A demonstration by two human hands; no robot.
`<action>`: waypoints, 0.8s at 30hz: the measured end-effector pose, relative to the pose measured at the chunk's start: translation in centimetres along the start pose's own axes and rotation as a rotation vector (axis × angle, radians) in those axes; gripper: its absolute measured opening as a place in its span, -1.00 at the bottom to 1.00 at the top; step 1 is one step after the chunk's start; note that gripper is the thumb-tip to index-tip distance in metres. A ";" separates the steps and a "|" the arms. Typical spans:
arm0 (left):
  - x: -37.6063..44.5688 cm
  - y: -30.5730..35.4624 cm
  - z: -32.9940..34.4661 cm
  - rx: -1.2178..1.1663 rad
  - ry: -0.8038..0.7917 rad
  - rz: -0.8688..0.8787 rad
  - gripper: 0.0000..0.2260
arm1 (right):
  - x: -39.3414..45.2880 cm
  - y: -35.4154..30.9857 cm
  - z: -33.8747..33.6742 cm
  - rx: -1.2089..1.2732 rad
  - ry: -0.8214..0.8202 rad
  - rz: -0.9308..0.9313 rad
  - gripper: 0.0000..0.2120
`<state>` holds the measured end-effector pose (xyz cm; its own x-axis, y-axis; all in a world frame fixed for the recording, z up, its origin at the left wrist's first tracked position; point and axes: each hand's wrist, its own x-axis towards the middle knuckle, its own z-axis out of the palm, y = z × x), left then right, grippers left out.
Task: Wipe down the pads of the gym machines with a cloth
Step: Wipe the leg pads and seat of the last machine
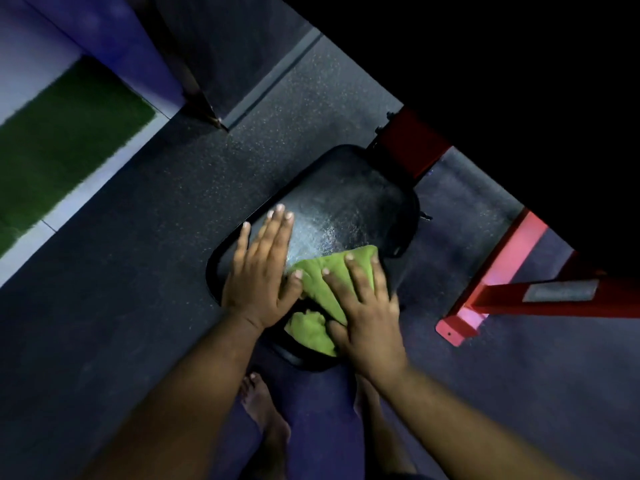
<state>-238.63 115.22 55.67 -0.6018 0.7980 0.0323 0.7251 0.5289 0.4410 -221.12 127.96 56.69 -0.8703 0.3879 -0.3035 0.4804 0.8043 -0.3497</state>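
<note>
A black seat pad [349, 195] of a red-framed gym machine fills the middle of the view, its surface shiny with a wet patch. A crumpled green cloth [322, 292] lies on the near half of the pad. My right hand [367, 306] presses flat on the cloth with fingers spread and straight. My left hand [263, 268] rests flat on the pad's left side, fingers straight, its thumb touching the cloth's edge.
Red steel frame members [498, 271] and a foot plate [457, 329] stand to the right of the pad. A red post [412, 143] joins the pad's far end. Speckled dark rubber flooring [138, 271] surrounds it; a green turf strip [65, 133] lies far left. Bare feet [266, 417] show below.
</note>
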 end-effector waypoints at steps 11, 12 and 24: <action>1.1 0.6 0.9 0.372 -0.275 -0.076 -0.19 | 20.2 3.7 -7.2 -0.171 0.016 -0.095 -0.36; 1.1 0.7 0.8 0.378 -0.280 -0.080 -0.19 | 20.5 3.7 -7.4 -0.170 0.023 -0.114 -0.35; 0.7 0.2 1.3 0.326 -0.242 -0.065 -0.19 | 15.0 6.6 -6.9 -0.175 0.038 -0.004 -0.31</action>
<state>-238.52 116.26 54.63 -0.5817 0.7844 -0.2153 0.7798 0.6131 0.1268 -231.78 142.16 55.92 -0.8773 0.3987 -0.2672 0.4536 0.8706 -0.1905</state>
